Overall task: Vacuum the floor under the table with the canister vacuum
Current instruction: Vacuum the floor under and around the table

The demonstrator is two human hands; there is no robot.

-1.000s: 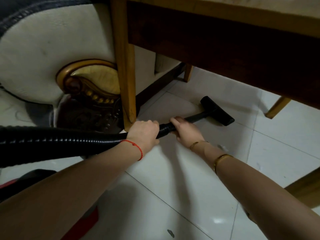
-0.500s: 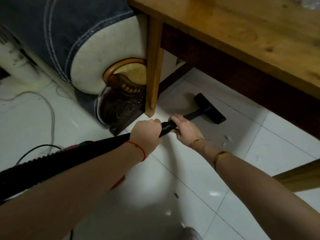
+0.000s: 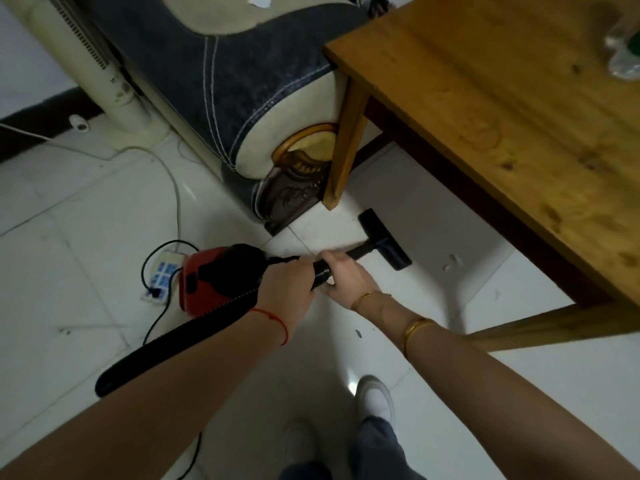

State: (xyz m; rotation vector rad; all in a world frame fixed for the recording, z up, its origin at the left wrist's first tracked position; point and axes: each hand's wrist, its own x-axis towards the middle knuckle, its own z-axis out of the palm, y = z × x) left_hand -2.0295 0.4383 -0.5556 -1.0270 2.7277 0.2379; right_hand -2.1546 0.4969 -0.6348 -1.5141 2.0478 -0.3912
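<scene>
Both hands grip the black ribbed hose [image 3: 320, 271] of the vacuum. My left hand [image 3: 285, 289] holds it nearer to me, my right hand [image 3: 346, 277] holds it where it joins the short black wand. The black floor nozzle [image 3: 384, 239] lies on the white tile floor [image 3: 433, 220] at the edge of the wooden table [image 3: 502, 116], just past the table's near left leg [image 3: 346, 147]. The red and black canister [image 3: 214, 278] stands on the floor to the left, partly behind my left arm. A few small white scraps [image 3: 452, 262] lie on the tile right of the nozzle.
A dark blue and cream sofa [image 3: 249, 88] with a carved wooden foot stands against the table leg. A white power strip [image 3: 162, 271] with cords lies left of the canister. A tall cream appliance [image 3: 97, 64] stands at the back left. My feet [image 3: 374, 396] are below.
The view has risen from under the table to above its top. The nozzle has been drawn back toward the table's edge, and the canister and power strip have come into view.
</scene>
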